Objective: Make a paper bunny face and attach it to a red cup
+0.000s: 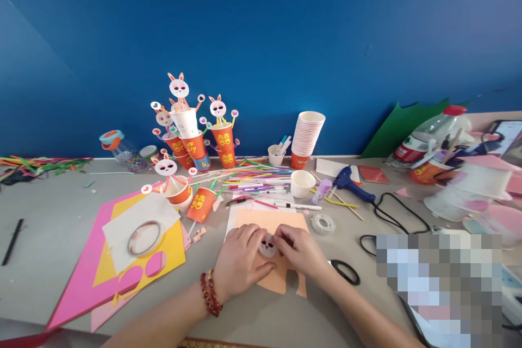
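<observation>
A small round white paper face [268,247] with dark eyes lies on a sheet of peach paper [285,219], between my two hands. My left hand [241,255] rests on the peach sheet with its fingers stretched out and the thumb apart, fingertips at the face's left edge. The fingers of my right hand [299,250] are pinched at the right edge of the face; their tips partly cover it. The lower edge of the peach sheet has a cut-out. Black scissor handles [345,272] show beside my right wrist, the rest of the scissors hidden.
Paper cups with rabbit figures [223,138] stand at the back left. Pink and yellow sheets [179,239] lie left with a tape roll [144,238]. Behind my hands are pens, pipe cleaners and a cup stack [309,138]. A blue glue gun [353,185] and its cord lie right.
</observation>
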The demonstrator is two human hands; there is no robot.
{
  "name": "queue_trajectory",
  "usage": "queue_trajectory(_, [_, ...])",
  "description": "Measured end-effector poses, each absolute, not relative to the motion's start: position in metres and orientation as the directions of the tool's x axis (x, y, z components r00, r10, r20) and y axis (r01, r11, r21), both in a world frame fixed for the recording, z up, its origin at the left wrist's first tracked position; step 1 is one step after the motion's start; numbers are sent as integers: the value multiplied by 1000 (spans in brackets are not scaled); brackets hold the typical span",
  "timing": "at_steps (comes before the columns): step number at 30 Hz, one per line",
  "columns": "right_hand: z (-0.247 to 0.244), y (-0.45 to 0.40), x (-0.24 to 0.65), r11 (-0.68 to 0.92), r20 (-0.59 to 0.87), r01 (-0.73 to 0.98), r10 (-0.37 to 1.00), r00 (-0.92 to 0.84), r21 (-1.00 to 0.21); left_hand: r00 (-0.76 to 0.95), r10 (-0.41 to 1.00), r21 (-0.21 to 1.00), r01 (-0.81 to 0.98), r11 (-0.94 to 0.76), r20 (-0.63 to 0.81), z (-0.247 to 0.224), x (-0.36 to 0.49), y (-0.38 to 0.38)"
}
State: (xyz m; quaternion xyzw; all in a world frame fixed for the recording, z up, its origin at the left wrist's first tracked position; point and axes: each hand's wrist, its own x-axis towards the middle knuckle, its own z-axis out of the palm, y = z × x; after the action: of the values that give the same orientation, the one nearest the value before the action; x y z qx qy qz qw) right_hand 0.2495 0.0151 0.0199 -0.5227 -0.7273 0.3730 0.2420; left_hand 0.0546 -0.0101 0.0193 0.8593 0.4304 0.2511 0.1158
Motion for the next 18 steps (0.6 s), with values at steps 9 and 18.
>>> queue_trajectory(9, [18,11,248,159,-26,483,935,-354,-861,494,816,456,677,-578,301,21,54,-9])
queue_trajectory(18, [14,18,250,22,-54,193,925,-377,-981,433,832,842,249,-479,345,22,50,-6])
